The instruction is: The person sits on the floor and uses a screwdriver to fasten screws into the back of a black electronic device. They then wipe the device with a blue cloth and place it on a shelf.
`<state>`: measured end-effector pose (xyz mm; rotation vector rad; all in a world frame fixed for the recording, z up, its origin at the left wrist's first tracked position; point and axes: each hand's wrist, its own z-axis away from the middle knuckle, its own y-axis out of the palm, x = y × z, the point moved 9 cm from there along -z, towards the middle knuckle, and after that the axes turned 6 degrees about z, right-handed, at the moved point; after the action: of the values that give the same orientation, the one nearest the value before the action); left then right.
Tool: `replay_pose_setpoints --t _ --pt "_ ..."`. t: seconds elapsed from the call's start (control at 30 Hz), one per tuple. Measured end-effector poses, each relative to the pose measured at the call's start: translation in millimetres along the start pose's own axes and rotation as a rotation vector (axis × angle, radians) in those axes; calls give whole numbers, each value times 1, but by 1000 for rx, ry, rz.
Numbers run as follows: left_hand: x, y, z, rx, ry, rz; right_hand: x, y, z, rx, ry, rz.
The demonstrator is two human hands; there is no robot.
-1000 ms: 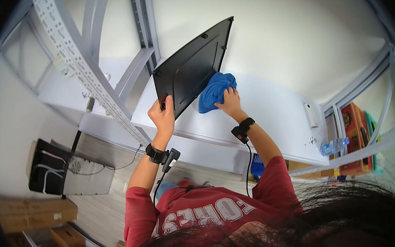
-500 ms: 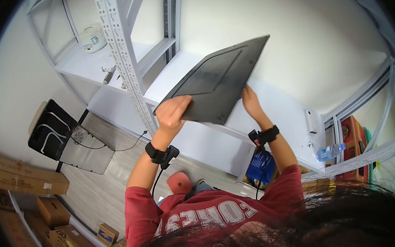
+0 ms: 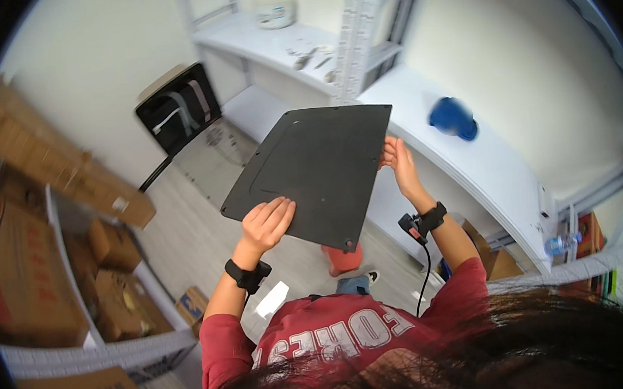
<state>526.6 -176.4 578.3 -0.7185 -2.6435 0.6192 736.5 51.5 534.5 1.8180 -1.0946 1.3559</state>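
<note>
A flat dark grey panel (image 3: pixel 316 165) with small holes along its edges and a shallow raised outline is held up in front of me, tilted. My left hand (image 3: pixel 268 223) grips its near left edge, fingers flat on the upper face and thumb out of sight. At the right edge is my right hand (image 3: pixel 399 162), its fingertips partly hidden behind the panel and the palm turned toward it. Each wrist wears a black strap with a small device and a cable.
On the right, a white shelf (image 3: pixel 499 158) carries a blurred blue object (image 3: pixel 453 119) and a clear bottle (image 3: pixel 560 244). Cardboard boxes (image 3: pixel 31 260) fill racks at left. A black frame with pale strips (image 3: pixel 180 110) stands beyond the panel, and a red stool (image 3: pixel 344 259) below it.
My view has swung left, bringing more boxes into sight. The panel has come down and turned, its broad face now more toward me. Both hands stay at its edges.
</note>
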Motion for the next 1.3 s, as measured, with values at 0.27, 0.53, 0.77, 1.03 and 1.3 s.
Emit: replay_pose_setpoints --t 0.27,0.53,0.77,1.03,1.3 --pt "29 -82 106 187 -305 -197 -23 217 -50 300 104 -97" --pt "130 -80 195 259 -939 -281 -50 273 -73 437 10 -144" --pt "286 -44 262 -203 -1602 -159 -81 244 -126 556 56 -157" --pt "345 7 176 -460 -1405 23 -182 168 -248 307 37 355" --pt "358 7 86 -28 -877 -473 -104 225 -292 92 -513 829"
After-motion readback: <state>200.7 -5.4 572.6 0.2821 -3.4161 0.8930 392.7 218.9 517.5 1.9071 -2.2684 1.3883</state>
